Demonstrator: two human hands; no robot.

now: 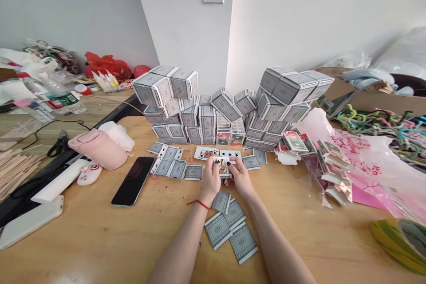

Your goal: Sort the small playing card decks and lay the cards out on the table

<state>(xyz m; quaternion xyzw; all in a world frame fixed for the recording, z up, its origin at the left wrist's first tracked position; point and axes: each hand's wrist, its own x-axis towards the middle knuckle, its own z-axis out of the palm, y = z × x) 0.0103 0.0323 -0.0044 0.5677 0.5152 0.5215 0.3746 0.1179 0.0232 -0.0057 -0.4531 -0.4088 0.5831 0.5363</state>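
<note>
Between my left hand (pixel 212 177) and my right hand (pixel 241 176) is a face-up playing card (pixel 222 167) with a picture on it. Both hands have their fingers closed on its sides, just above the table. Two more face-up cards (pixel 207 153) lie right behind it. Folded grey-backed cards (pixel 243 240) rest on the table between my forearms. Others lie to the left of my hands, some joined to face-up cards (pixel 170 152). Beyond them rises a structure of card boxes built from grey-backed cards (pixel 208 117), stacked in several layers, higher at both sides.
A black phone (pixel 133 181), pink cylindrical case (pixel 98 148) and white mouse (pixel 89 173) lie at left. On the right are opened card packs (pixel 334 171), pink plastic wrap (pixel 372 159) and a roll of yellow tape (pixel 399 244). Bottles (pixel 65 93) stand far left.
</note>
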